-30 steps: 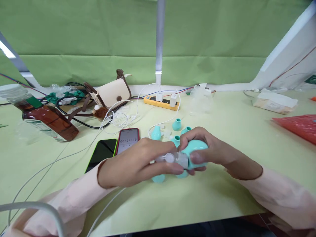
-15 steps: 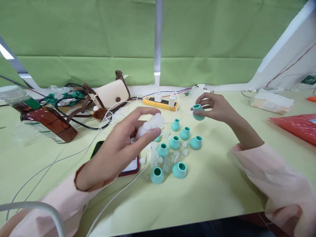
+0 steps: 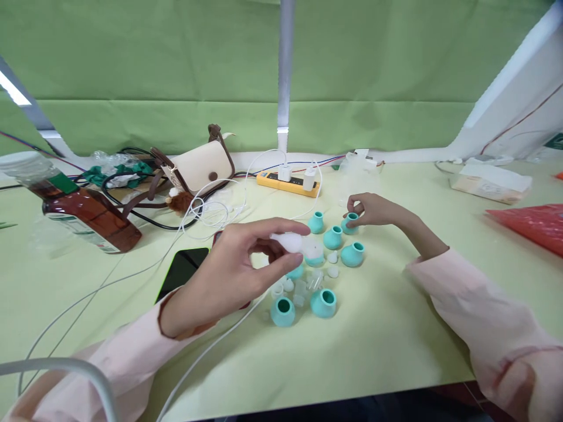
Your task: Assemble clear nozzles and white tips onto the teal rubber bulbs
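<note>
Between the thumb and fingers of my left hand (image 3: 248,258) is a translucent white plastic piece (image 3: 299,243), held above the group of parts. My right hand (image 3: 369,210) pinches the rim of a teal pot-shaped piece (image 3: 350,224) at the back right of the group. Several more teal pieces stand around, among them one at the right (image 3: 352,254) and two at the front, a left one (image 3: 282,311) and a right one (image 3: 324,303). Small white caps (image 3: 333,271) and clear plastic parts (image 3: 300,292) lie among them.
Two phones, one black with a green edge (image 3: 183,271), lie by my left forearm. White cables cross the left side. Farther out are a brown bottle (image 3: 92,220), a cream bag (image 3: 202,167), a yellow power strip (image 3: 288,183), a tissue pack (image 3: 491,180) and a red bag (image 3: 532,231).
My right hand has come down with the teal piece, now among the others. My left hand has moved right with the white piece, uncovering the green-edged phone.
</note>
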A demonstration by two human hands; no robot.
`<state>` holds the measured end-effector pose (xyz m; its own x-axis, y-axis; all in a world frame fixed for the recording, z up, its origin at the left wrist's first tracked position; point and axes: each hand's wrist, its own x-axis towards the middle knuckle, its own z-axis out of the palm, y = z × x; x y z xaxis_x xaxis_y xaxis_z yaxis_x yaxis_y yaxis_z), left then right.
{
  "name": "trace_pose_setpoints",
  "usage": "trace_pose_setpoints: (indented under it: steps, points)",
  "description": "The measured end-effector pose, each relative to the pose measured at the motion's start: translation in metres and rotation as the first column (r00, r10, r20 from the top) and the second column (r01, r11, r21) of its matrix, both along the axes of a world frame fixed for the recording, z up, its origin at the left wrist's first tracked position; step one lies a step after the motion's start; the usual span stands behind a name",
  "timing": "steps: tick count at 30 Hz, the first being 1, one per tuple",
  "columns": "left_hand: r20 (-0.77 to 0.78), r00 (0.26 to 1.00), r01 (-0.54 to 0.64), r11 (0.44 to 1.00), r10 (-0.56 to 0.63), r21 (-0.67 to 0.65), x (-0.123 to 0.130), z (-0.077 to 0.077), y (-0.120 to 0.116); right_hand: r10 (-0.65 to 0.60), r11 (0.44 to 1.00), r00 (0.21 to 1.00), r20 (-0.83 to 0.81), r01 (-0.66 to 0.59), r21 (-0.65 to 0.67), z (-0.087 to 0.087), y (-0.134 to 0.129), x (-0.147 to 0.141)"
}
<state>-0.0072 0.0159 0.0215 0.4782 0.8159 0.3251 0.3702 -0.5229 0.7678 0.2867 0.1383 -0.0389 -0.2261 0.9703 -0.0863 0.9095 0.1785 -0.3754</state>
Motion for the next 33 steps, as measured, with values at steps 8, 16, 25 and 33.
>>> trace_pose_setpoints:
  steps: [8, 16, 25, 33]
  points:
    - [-0.002, 0.999, 0.047, 0.986, -0.048, 0.158, 0.007, -0.006, -0.007, -0.041, 0.979, 0.996, 0.08, 0.024, 0.203, 0.009, -0.043, -0.006]
    - [-0.147, 0.973, 0.229, 0.83, -0.178, 0.509, 0.014, -0.016, -0.018, 0.513, 0.843, 0.714, -0.476, -0.314, 0.438, 0.014, -0.145, -0.072]
    - [-0.507, 0.858, 0.4, 0.725, -0.081, 0.561, 0.027, -0.034, -0.017, 0.533, 0.844, 0.72, -0.445, -0.412, 0.344, -0.014, -0.156, -0.082]
    - [-0.323, 0.934, 0.236, 0.94, -0.151, 0.245, 0.018, -0.015, -0.014, 0.527, 0.849, 0.622, -0.579, -0.421, 0.321, -0.013, -0.16, -0.08]
